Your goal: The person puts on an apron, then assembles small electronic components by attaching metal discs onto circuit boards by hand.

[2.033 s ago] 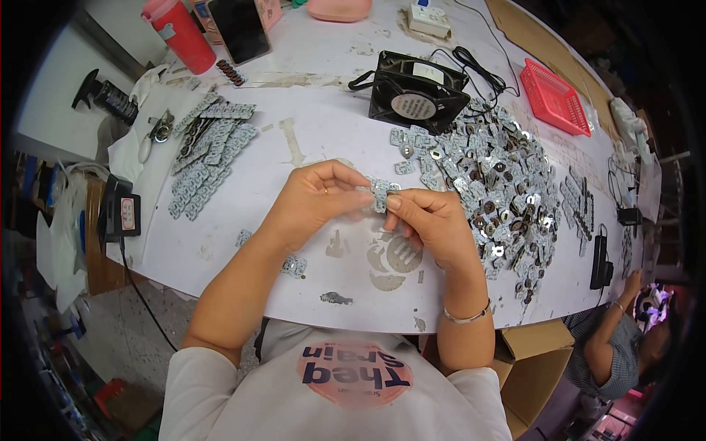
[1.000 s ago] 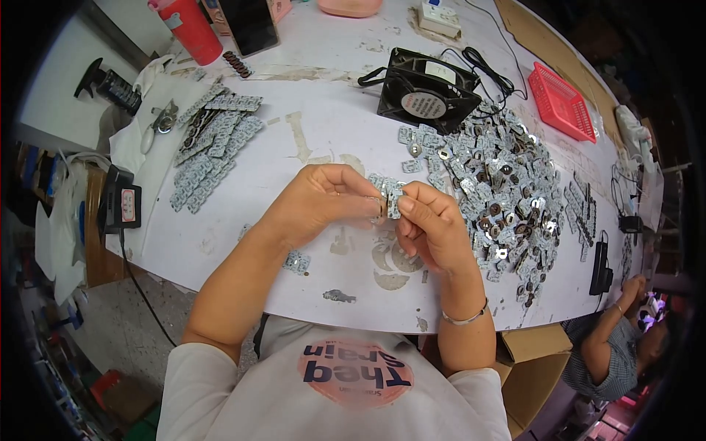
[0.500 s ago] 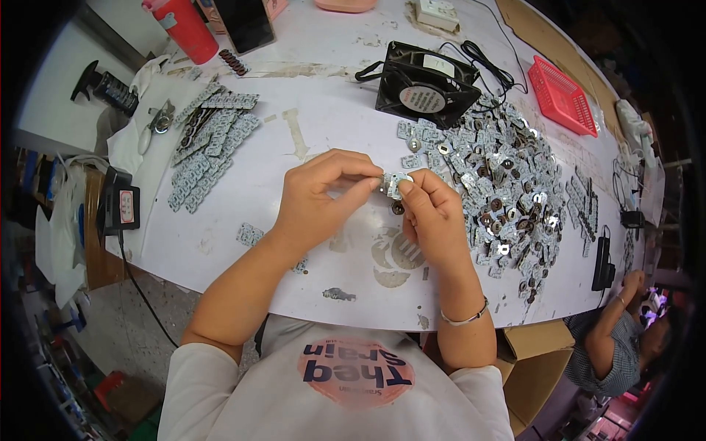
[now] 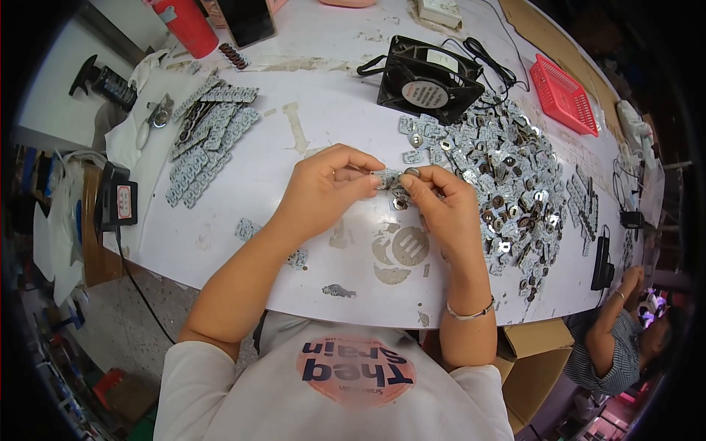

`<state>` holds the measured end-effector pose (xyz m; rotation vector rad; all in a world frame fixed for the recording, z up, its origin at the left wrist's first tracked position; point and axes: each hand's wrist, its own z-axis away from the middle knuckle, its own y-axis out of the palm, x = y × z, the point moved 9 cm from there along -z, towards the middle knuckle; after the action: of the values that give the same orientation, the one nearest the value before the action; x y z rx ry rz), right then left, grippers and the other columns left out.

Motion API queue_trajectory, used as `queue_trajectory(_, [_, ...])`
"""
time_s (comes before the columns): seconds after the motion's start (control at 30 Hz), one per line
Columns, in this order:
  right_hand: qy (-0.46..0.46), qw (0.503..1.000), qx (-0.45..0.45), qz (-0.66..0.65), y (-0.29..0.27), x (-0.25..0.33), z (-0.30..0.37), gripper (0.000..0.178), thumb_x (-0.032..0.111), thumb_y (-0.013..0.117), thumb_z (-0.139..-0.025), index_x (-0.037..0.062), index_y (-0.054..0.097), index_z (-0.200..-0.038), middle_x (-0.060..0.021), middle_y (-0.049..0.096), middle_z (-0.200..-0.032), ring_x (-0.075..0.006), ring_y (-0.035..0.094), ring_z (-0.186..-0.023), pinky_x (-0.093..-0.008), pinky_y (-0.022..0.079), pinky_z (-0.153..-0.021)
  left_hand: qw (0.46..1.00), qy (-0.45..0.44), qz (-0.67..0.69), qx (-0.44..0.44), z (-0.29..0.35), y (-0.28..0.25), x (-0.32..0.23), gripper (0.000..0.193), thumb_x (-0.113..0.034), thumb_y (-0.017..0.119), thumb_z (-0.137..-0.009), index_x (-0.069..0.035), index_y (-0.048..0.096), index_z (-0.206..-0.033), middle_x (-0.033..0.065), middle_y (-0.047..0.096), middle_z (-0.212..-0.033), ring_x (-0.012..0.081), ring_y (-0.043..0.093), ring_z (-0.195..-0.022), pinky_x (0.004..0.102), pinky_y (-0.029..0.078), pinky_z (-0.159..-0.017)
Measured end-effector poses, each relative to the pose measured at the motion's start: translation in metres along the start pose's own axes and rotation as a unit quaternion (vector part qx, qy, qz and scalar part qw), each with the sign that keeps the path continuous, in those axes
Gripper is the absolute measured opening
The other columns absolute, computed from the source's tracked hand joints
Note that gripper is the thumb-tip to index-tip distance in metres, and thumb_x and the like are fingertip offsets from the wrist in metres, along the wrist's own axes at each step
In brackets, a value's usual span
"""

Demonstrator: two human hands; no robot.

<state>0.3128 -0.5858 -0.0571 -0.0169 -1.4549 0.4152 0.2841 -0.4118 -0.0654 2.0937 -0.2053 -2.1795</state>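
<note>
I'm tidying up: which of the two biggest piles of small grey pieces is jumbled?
The heap right of the right hand, near the black fan; it lies every which way, unlike the left pile of overlapping strips.

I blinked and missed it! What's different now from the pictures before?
The right hand has shifted a little to the right since the last picture, and a dark disc now shows by its fingertips. I can't tell where it came from. The left hand and right hand still pinch the grey piece. The fan and basket stayed put.
</note>
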Motion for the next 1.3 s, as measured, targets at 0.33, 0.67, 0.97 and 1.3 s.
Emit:
queue_trajectory(0.33, [0.066, 0.988, 0.129, -0.055, 0.022, -0.002, 0.010, 0.016, 0.017, 0.067, -0.091, 0.0024, 0.072, -0.089, 0.0054, 0.057, -0.064, -0.0014, 0.046, -0.058, -0.0188, 0.034, -0.050, 0.990, -0.117, 0.026, 0.069, 0.006, 0.007, 0.010, 0.020, -0.003, 0.065, -0.090, 0.003, 0.065, -0.109, 0.0104, 0.071, -0.093, 0.0113, 0.068, -0.083, 0.0250, 0.057, -0.074])
queue_trajectory(0.67, [0.151, 0.955, 0.173, -0.188, 0.032, -0.015, 0.015, 0.018, 0.023, 0.062, -0.094, 0.0086, 0.063, -0.084, 0.0095, 0.046, -0.059, -0.0004, 0.037, -0.047, -0.0178, 0.028, -0.042, 0.988, -0.107, 0.029, 0.104, 0.008, 0.011, -0.001, 0.021, -0.002, 0.066, -0.090, 0.005, 0.066, -0.109, 0.0103, 0.070, -0.095, 0.0139, 0.069, -0.084, 0.0262, 0.058, -0.074])
queue_trajectory(0.97, [0.155, 0.943, 0.135, -0.261, 0.031, -0.016, 0.011, 0.017, 0.023, 0.062, -0.094, 0.0085, 0.062, -0.085, 0.0080, 0.044, -0.059, -0.0015, 0.036, -0.046, -0.0189, 0.027, -0.041, 0.998, 0.035, -0.030, 0.040, 0.009, 0.012, -0.015, 0.015, -0.002, 0.073, -0.083, 0.002, 0.067, -0.096, 0.0089, 0.071, -0.091, 0.0115, 0.069, -0.082, 0.0245, 0.056, -0.076])
queue_trajectory(1.3, [0.029, 0.999, 0.036, 0.002, -0.009, -0.005, 0.000, 0.022, 0.021, 0.065, -0.090, 0.0041, 0.062, -0.078, 0.0013, 0.053, -0.059, -0.0052, 0.047, -0.050, -0.0246, 0.036, -0.045, 0.991, 0.071, -0.112, 0.000, 0.007, 0.006, -0.038, 0.020, -0.002, 0.071, -0.083, 0.000, 0.064, -0.102, 0.0052, 0.067, -0.096, 0.0104, 0.062, -0.088, 0.0246, 0.050, -0.081])
